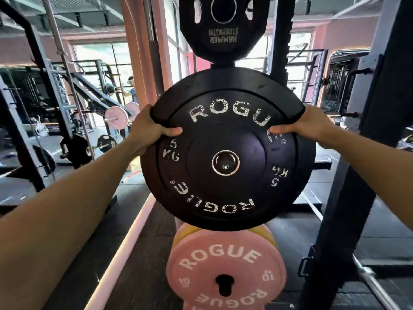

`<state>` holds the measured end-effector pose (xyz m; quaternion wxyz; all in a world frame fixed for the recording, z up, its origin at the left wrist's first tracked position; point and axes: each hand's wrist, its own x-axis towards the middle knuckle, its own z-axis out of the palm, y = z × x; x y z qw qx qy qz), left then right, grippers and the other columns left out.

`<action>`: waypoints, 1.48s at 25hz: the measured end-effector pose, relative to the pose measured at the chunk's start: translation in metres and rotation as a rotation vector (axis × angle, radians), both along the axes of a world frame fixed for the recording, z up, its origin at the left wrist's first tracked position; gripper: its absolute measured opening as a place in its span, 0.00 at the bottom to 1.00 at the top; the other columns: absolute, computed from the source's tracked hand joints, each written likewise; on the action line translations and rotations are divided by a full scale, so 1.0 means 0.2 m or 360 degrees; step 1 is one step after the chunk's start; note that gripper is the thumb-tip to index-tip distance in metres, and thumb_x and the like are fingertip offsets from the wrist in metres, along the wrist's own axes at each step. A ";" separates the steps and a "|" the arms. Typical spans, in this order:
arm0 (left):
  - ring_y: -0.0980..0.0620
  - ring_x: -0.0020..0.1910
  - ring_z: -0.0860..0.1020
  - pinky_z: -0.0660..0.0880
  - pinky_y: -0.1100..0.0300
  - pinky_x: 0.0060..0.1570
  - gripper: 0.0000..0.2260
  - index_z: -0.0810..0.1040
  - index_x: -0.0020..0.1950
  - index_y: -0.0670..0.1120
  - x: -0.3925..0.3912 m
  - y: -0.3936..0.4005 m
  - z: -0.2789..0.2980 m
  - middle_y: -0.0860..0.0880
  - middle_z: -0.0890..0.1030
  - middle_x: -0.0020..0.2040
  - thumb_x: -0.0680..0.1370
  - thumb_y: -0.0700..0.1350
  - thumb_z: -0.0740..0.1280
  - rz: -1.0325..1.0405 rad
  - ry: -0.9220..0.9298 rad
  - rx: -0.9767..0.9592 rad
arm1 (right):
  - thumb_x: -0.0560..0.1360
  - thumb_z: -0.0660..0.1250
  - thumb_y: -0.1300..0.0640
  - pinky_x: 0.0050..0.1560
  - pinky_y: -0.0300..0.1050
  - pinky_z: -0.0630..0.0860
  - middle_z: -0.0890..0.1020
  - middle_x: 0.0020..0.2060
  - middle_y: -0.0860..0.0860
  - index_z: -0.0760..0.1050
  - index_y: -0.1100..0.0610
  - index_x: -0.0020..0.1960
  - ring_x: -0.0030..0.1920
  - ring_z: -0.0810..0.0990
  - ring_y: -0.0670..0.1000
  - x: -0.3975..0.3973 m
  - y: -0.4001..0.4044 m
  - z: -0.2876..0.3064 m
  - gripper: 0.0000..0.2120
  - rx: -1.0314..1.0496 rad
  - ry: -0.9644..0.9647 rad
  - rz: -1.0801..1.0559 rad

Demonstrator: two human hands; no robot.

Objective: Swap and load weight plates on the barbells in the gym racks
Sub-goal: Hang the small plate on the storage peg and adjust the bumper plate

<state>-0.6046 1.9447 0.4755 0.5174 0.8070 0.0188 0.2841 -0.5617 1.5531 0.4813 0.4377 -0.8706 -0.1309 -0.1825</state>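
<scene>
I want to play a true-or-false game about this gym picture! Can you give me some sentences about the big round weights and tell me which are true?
1. Both hands grip the black plate. True: the left hand and right hand hold its upper edges.
2. The black plate says 20 KG. False: it says 5 KG.
3. A pink plate sits below it. True.
4. The plate above says ROGUE. False: it reads HAMMER STRENGTH, upside down.

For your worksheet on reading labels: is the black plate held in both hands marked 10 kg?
No: the black plate, gripped by the left hand and the right hand, reads 5 KG.
</scene>
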 end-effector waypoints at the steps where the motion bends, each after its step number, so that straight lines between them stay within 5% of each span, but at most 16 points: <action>1: 0.53 0.51 0.81 0.78 0.53 0.53 0.37 0.74 0.50 0.54 0.04 0.00 -0.01 0.56 0.83 0.50 0.45 0.56 0.83 0.0000 -0.0009 -0.0001 | 0.43 0.81 0.32 0.51 0.42 0.75 0.84 0.43 0.39 0.81 0.44 0.48 0.45 0.81 0.40 0.05 0.01 0.00 0.35 0.0015 -0.0015 -0.0003; 4: 0.52 0.52 0.81 0.77 0.52 0.55 0.37 0.75 0.55 0.50 0.19 0.01 -0.03 0.54 0.83 0.52 0.50 0.51 0.85 0.0012 -0.0034 0.0001 | 0.44 0.82 0.35 0.49 0.39 0.75 0.84 0.44 0.37 0.82 0.46 0.51 0.45 0.81 0.37 0.20 0.03 -0.02 0.37 0.0102 -0.0036 0.0011; 11: 0.70 0.45 0.76 0.70 0.77 0.37 0.37 0.74 0.61 0.50 0.54 0.04 -0.05 0.61 0.81 0.49 0.56 0.47 0.85 0.0039 -0.0100 0.0018 | 0.45 0.85 0.41 0.50 0.40 0.78 0.86 0.46 0.41 0.80 0.50 0.56 0.48 0.83 0.41 0.55 0.06 -0.04 0.40 0.0222 -0.0038 -0.0026; 16: 0.51 0.58 0.80 0.75 0.55 0.60 0.39 0.73 0.65 0.47 0.75 0.06 -0.05 0.52 0.82 0.58 0.57 0.46 0.85 0.0035 -0.0111 0.0050 | 0.46 0.84 0.41 0.41 0.34 0.74 0.84 0.46 0.40 0.79 0.50 0.57 0.45 0.81 0.37 0.75 0.09 -0.06 0.41 0.0251 -0.0095 -0.0067; 21: 0.62 0.48 0.80 0.74 0.72 0.43 0.33 0.74 0.56 0.52 0.90 0.10 -0.09 0.57 0.82 0.50 0.57 0.47 0.85 0.0045 -0.0119 -0.0005 | 0.46 0.84 0.38 0.42 0.36 0.74 0.84 0.38 0.35 0.80 0.42 0.44 0.41 0.80 0.32 0.88 0.10 -0.05 0.29 0.0143 -0.0106 -0.0100; 23: 0.66 0.45 0.79 0.74 0.72 0.42 0.32 0.74 0.54 0.54 0.91 0.12 -0.11 0.58 0.82 0.49 0.55 0.49 0.85 0.0025 -0.0146 0.0003 | 0.44 0.83 0.35 0.44 0.37 0.75 0.84 0.40 0.36 0.79 0.44 0.46 0.42 0.81 0.33 0.89 0.09 -0.05 0.33 0.0159 -0.0130 -0.0096; 28: 0.47 0.62 0.77 0.74 0.45 0.63 0.42 0.68 0.68 0.44 0.82 0.07 -0.15 0.46 0.78 0.63 0.60 0.54 0.81 -0.0001 -0.0193 0.0097 | 0.55 0.83 0.40 0.60 0.49 0.75 0.80 0.59 0.50 0.69 0.55 0.65 0.59 0.78 0.51 0.88 0.10 -0.14 0.46 0.0194 -0.0196 -0.0156; 31: 0.41 0.70 0.69 0.67 0.43 0.69 0.46 0.58 0.78 0.45 0.73 0.06 -0.28 0.40 0.70 0.70 0.66 0.55 0.76 0.0109 -0.0155 0.0364 | 0.62 0.83 0.51 0.69 0.56 0.68 0.70 0.69 0.59 0.57 0.59 0.75 0.69 0.70 0.58 0.79 0.07 -0.24 0.51 0.0050 -0.0173 -0.0208; 34: 0.42 0.75 0.62 0.61 0.50 0.74 0.49 0.52 0.81 0.49 0.55 0.05 -0.57 0.40 0.61 0.76 0.68 0.53 0.78 0.0110 0.0188 0.0403 | 0.66 0.80 0.52 0.73 0.46 0.58 0.57 0.77 0.57 0.51 0.51 0.80 0.75 0.60 0.56 0.60 -0.02 -0.50 0.52 -0.0214 0.0140 -0.0186; 37: 0.41 0.63 0.76 0.73 0.48 0.62 0.34 0.66 0.74 0.45 0.22 -0.06 -1.04 0.41 0.77 0.63 0.72 0.46 0.77 -0.0094 0.0502 0.0154 | 0.70 0.76 0.44 0.67 0.45 0.65 0.61 0.76 0.54 0.62 0.51 0.77 0.72 0.66 0.56 0.23 -0.09 -0.98 0.41 -0.0529 0.0518 -0.0154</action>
